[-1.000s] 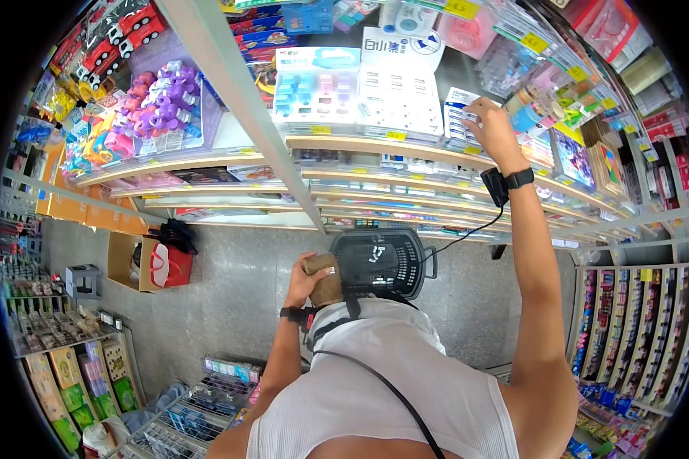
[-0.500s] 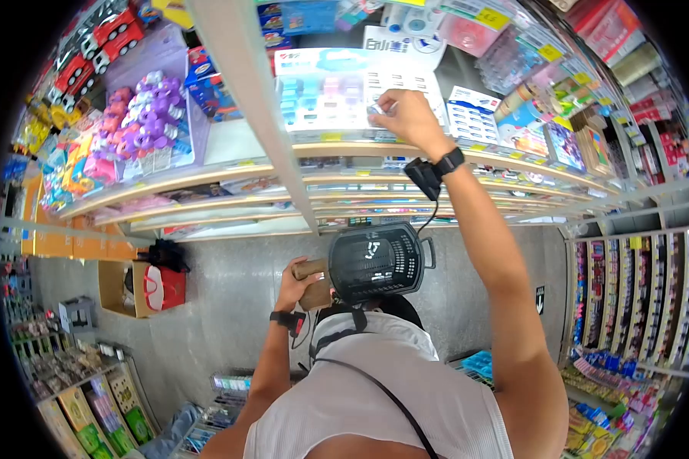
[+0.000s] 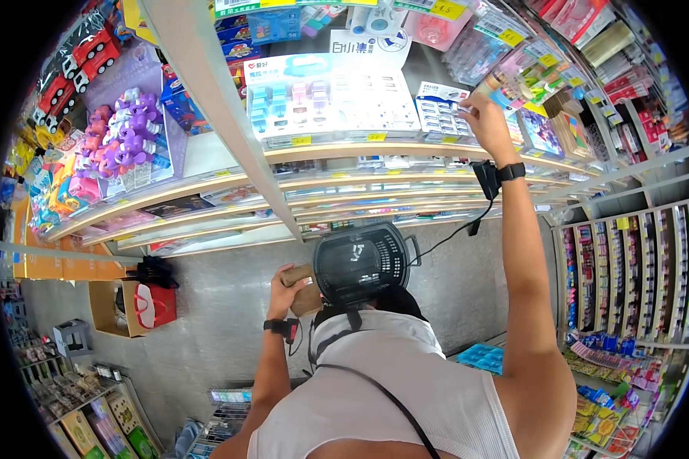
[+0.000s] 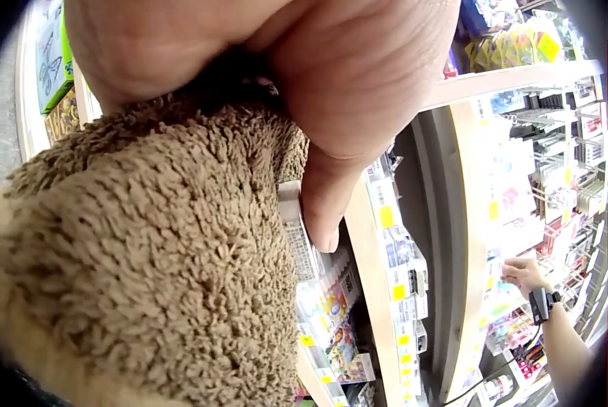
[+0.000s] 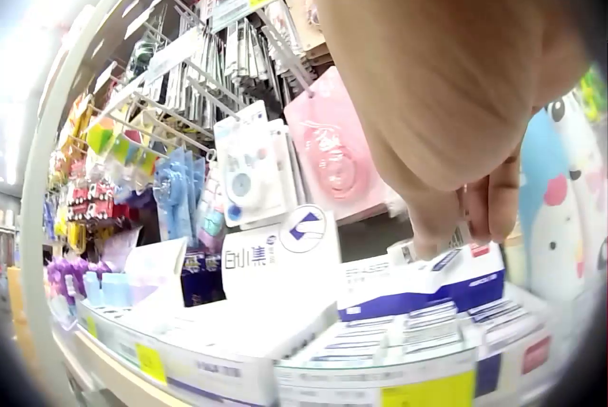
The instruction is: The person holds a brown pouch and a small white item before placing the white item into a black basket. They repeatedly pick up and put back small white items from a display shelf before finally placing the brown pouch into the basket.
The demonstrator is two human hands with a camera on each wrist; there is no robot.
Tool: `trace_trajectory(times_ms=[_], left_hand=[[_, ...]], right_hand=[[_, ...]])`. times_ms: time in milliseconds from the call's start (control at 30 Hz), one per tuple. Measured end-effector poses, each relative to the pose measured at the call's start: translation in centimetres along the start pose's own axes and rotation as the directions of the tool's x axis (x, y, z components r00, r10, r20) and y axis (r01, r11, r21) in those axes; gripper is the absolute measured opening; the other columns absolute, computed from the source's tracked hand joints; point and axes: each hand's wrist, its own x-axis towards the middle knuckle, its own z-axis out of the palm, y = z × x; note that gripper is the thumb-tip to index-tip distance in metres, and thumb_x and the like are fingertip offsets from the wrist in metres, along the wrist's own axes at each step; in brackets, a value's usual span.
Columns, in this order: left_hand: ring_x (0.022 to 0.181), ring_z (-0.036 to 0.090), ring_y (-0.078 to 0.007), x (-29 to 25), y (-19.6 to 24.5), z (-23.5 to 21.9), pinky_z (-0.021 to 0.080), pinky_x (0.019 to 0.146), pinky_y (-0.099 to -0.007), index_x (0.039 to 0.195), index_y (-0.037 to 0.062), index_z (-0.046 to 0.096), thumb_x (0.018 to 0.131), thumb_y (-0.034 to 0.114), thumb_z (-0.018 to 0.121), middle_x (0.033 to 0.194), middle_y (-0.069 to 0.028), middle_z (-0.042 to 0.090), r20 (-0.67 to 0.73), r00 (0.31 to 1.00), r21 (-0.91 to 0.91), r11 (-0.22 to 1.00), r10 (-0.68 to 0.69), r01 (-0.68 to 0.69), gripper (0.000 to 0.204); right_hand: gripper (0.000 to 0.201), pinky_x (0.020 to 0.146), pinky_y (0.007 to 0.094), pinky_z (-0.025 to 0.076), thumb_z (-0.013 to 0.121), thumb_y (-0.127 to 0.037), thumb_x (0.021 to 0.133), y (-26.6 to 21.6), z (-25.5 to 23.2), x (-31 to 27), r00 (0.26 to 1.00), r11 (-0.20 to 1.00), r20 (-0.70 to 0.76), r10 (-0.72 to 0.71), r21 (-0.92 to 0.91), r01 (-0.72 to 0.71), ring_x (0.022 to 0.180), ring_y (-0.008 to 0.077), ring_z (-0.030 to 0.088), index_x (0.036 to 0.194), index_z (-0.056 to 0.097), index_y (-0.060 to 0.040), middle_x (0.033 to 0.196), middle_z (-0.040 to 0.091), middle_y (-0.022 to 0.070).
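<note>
My right hand is raised at the shelf, over the right side of a display box labelled ERASER. Its fingertips pinch a small white eraser just above the rows of boxed erasers in the right wrist view. Low on the left, my left hand grips a brown fuzzy bundle. The left thumb presses a small white block against the bundle's side. The bundle's far side is hidden behind the palm.
A dark basket stands against my legs, below the shelf edge. Left of the erasers sits a white display box with blue and pink items beside it. A shelf post rises further left. A cardboard box stands on the floor.
My right hand went left from the eraser box to the white display box, then came back right to the eraser box. My left hand keeps hold of the brown bundle.
</note>
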Motion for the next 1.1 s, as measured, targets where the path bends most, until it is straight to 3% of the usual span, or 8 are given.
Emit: trace_trajectory(times_ms=[200, 433, 633, 733, 867, 967, 1000, 1100], left_hand=[[0.106, 0.065, -0.0185, -0.2, -0.4, 3.0, 0.055, 0.093, -0.0329, 0.132, -0.0034, 0.056, 0.078, 0.009, 0.089, 0.116, -0.0116, 0.068, -0.089, 0.996, 0.034, 0.999, 0.014, -0.011, 0.064], [0.106, 0.065, -0.0179, -2.7, 3.9, 8.9, 0.054, 0.093, -0.0322, 0.131, -0.0041, 0.055, 0.078, 0.009, 0.089, 0.115, -0.0122, 0.068, -0.204, 0.979, 0.011, 1.0, -0.016, 0.019, 0.064], [0.105, 0.067, -0.0193, -3.9, 3.0, 10.1, 0.055, 0.094, -0.0336, 0.132, -0.0025, 0.055, 0.078, 0.01, 0.088, 0.115, -0.0131, 0.07, -0.241, 0.97, 0.047, 0.999, 0.0, 0.012, 0.064], [0.105, 0.067, -0.0202, -4.3, 3.2, 10.1, 0.055, 0.094, -0.0347, 0.134, -0.0015, 0.055, 0.08, 0.01, 0.087, 0.116, -0.0139, 0.07, -0.268, 0.963, 0.067, 0.998, 0.009, 0.009, 0.064], [0.105, 0.067, -0.0201, -4.7, 3.4, 9.6, 0.055, 0.094, -0.0348, 0.134, -0.0018, 0.055, 0.08, 0.01, 0.087, 0.116, -0.014, 0.07, -0.283, 0.959, -0.006, 1.0, -0.011, 0.009, 0.064], [0.105, 0.067, -0.0199, -4.7, 3.3, 8.8, 0.055, 0.094, -0.0344, 0.134, -0.0016, 0.055, 0.079, 0.01, 0.088, 0.116, -0.0139, 0.07, -0.293, 0.956, -0.019, 1.0, -0.004, -0.002, 0.064], [0.105, 0.067, -0.0199, -4.6, 3.2, 8.4, 0.055, 0.094, -0.0344, 0.134, -0.0016, 0.055, 0.079, 0.01, 0.088, 0.116, -0.0139, 0.07, -0.284, 0.959, -0.018, 1.0, -0.002, -0.003, 0.064], [0.104, 0.066, -0.019, -4.4, 2.6, 7.1, 0.055, 0.092, -0.0329, 0.132, -0.0015, 0.056, 0.078, 0.01, 0.088, 0.114, -0.0124, 0.07, -0.281, 0.96, -0.029, 1.0, -0.007, -0.001, 0.064]], right_hand=[[0.019, 0.07, 0.0382, 0.052, 0.078, -0.002, 0.08, 3.3, 2.0, 0.8, 0.959, 0.962, 0.076, -0.272, 0.004, 0.272, 0.073, 0.0283, 0.065, 0.099, 0.076, 0.0002, 0.089, 0.067, 0.0157], [0.02, 0.073, 0.0404, 0.053, 0.079, 0.0, 0.077, 3.7, 3.6, 0.8, 0.961, 0.957, 0.095, -0.259, 0.164, 0.241, 0.079, 0.0311, 0.067, 0.096, 0.075, 0.001, 0.091, 0.068, 0.0155], [0.021, 0.076, 0.0423, 0.053, 0.081, -0.005, 0.077, 4.7, 3.8, 0.8, 0.97, 0.942, 0.094, -0.225, 0.273, 0.193, 0.081, 0.0325, 0.067, 0.096, 0.075, -0.0001, 0.1, 0.069, 0.0135], [0.023, 0.076, 0.0426, 0.053, 0.082, -0.009, 0.077, 2.8, 2.3, 0.6, 0.969, 0.966, 0.08, -0.233, 0.132, 0.222, 0.081, 0.0326, 0.067, 0.098, 0.074, -0.0009, 0.1, 0.069, 0.0135], [0.024, 0.074, 0.0428, 0.053, 0.08, -0.018, 0.08, -1.7, 2.5, 1.8, 0.939, 0.916, 0.066, -0.338, 0.25, 0.313, 0.082, 0.0321, 0.068, 0.097, 0.074, -0.0025, 0.096, 0.072, 0.0123], [0.025, 0.073, 0.0435, 0.053, 0.076, -0.029, 0.086, -6.9, 4.7, 2.9, 0.927, 0.897, 0.102, -0.36, 0.31, 0.314, 0.079, 0.0329, 0.068, 0.092, 0.076, -0.0044, 0.088, 0.072, 0.0142], [0.026, 0.075, 0.0448, 0.054, 0.075, -0.031, 0.087, -7.8, 7.3, 3.6, 0.906, 0.864, -0.003, -0.423, 0.302, 0.404, 0.079, 0.0342, 0.069, 0.089, 0.076, -0.0044, 0.084, 0.072, 0.0159], [0.025, 0.077, 0.0489, 0.054, 0.077, -0.028, 0.081, -11.8, 11.8, 5.0, 0.907, 0.889, 0.083, -0.412, 0.255, 0.38, 0.082, 0.0403, 0.069, 0.083, 0.076, -0.0034, 0.082, 0.071, 0.0208]])
